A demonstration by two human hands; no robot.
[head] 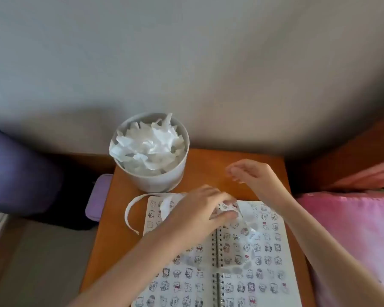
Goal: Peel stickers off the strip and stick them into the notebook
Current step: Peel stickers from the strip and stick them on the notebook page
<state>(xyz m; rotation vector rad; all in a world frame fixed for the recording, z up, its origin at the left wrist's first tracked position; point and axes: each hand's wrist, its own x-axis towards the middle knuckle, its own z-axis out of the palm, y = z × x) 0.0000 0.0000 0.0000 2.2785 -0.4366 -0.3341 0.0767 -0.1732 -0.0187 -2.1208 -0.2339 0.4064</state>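
The left grip (200, 209), a bare hand that reaches in from the lower left, grasps the long white paper sticker strip (128, 212): its thumb and fingers pinch the strip over the top edge of the open white spiral-bound notebook (231, 275). From the pinch the strip runs back under the hand and curls off to the left in a loose loop. The loop lies on the orange-brown wooden tabletop (208, 165) just beside the notebook's left page. A pale, see-through length of it trails from the fingertips down and to the right across the right page. Both pages carry rows of small cartoon stickers.

The right grip (251, 173) hovers over the bare tabletop beyond the notebook, apart from the strip. Its fingers are bent with the tips drawn near one another, but blur hides whether they hold anything.

A white round tub (155, 180) heaped with crumpled white paper scraps stands at the far left of the tabletop, near the loop. A lilac pouch (98, 196) sits against the left edge and pink satin fabric (341, 218) lies to the right.
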